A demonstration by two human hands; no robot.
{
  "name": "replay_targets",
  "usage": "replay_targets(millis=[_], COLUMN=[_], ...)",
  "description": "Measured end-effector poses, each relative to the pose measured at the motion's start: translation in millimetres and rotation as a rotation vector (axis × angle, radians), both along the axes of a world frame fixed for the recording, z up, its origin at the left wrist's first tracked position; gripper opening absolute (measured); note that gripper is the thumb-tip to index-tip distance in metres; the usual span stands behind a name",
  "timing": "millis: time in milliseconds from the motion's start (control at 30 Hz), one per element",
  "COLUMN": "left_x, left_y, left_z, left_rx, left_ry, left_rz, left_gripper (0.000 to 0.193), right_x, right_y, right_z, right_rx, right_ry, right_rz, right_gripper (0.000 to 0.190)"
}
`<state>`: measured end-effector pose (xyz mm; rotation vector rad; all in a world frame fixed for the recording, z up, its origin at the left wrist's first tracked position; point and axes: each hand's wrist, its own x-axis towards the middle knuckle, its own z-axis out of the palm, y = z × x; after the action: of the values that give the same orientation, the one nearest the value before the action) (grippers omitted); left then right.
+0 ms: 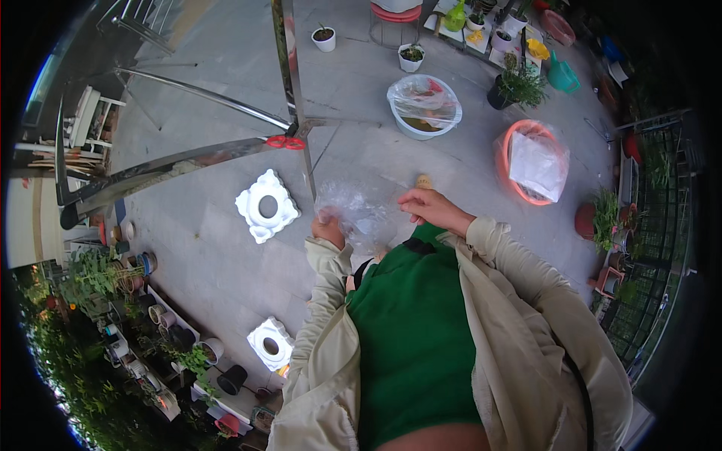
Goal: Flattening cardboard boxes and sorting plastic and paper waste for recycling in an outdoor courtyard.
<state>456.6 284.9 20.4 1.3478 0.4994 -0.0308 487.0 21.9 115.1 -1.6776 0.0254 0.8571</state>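
My left hand is closed around a crumpled sheet or bag of clear plastic, which hangs in front of my green shirt. A little to the right, my right hand is held up with bent fingers apart and nothing visible in it. Left of the plastic, a white moulded piece with a round hole lies on the grey tiled floor. A similar white piece is partly behind my left sleeve. Red-handled scissors rest on the metal frame ahead.
A polished metal frame stands ahead at left. A pale basin with plastic film over it and an orange basin holding white plastic sit ahead at right. Potted plants line both sides, including a dark pot.
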Motion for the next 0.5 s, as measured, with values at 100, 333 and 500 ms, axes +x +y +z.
replay_targets(millis=[100,333,500], left_x=[37,125,166], left_y=[-5,-41,-45], left_z=[-32,-38,-74], left_rx=[0.117,0.931,0.912], left_ry=[0.055,0.029,0.212], left_rz=[0.029,0.236,0.125], left_gripper=[0.012,0.017,0.030], right_x=[3,20,43], right_y=[-36,-100,-132], right_z=[-14,-4,-3], right_rx=[0.010,-0.065,-0.098], right_ry=[0.034,0.126,0.109], right_rz=[-0.085,-0.288,-0.281], right_gripper=[0.029,0.028,0.032])
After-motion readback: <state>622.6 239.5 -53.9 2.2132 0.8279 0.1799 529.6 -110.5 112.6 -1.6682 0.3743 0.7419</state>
